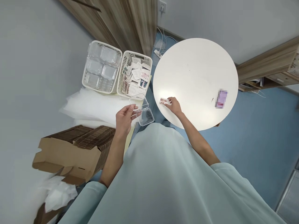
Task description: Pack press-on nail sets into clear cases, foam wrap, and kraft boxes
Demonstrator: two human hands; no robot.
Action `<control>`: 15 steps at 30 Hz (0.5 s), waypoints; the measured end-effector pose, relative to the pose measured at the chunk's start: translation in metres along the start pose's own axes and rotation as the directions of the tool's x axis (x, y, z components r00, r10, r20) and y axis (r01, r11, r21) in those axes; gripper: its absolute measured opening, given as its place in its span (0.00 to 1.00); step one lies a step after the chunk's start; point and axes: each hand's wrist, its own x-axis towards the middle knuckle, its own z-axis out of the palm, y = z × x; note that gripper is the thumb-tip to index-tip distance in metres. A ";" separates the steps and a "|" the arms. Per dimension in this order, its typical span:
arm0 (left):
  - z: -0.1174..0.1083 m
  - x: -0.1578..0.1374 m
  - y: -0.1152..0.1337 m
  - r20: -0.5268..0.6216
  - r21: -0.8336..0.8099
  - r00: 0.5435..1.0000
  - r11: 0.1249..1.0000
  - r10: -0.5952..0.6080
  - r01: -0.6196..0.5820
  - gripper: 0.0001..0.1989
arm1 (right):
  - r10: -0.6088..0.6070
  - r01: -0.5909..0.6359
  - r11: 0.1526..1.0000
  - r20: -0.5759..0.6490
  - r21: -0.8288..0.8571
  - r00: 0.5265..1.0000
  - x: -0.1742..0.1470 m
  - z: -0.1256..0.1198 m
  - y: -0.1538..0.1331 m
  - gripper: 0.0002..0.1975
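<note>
My left hand [126, 117] is closed on the edge of a clear plastic hinged box [145, 117]. The box's lid hangs open, and I see nothing inside. On the left part of the white round table [198, 62], my right hand [174, 105] pinches the right end of a small white card [163, 101] bearing rows of shiny reddish pieces, too small to name for certain. Behind my left hand stands a white basket of similar cards [135, 74], some with dark blue or pink pieces. Left of it, another white basket [84, 73] is filled with stacked clear plastic boxes [102, 65].
A blurred purple object [221, 99] lies on the table's right side. White foam sheeting [93, 107] and a carton of folded brown cardboard [70, 152] are at left. Crumpled white plastic [59, 193] lies nearer. A power strip [158, 53] with cables sits behind the table.
</note>
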 end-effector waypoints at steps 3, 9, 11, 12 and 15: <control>-0.012 -0.008 -0.002 -0.048 -0.010 0.999 1.000 -0.009 0.009 0.26 | 0.051 -0.038 0.980 0.059 -0.193 0.997 0.025 0.018 0.010 0.25; -0.033 -0.024 -0.007 -0.134 -0.005 0.991 1.000 -0.009 0.009 0.28 | 0.049 -0.021 0.929 0.065 -0.371 0.997 0.046 0.036 0.015 0.24; -0.037 -0.026 -0.008 -0.148 0.004 0.989 1.000 -0.012 0.012 0.28 | 0.047 -0.018 0.927 0.068 -0.375 0.997 0.047 0.038 0.012 0.20; -0.037 -0.027 -0.009 -0.149 0.007 0.989 1.000 -0.013 0.014 0.28 | 0.054 -0.026 0.928 0.065 -0.372 0.996 0.047 0.038 0.011 0.19; -0.035 -0.027 -0.009 -0.133 0.006 0.991 1.000 -0.017 0.018 0.28 | 0.087 -0.067 0.947 0.051 -0.313 0.995 0.041 0.034 0.011 0.17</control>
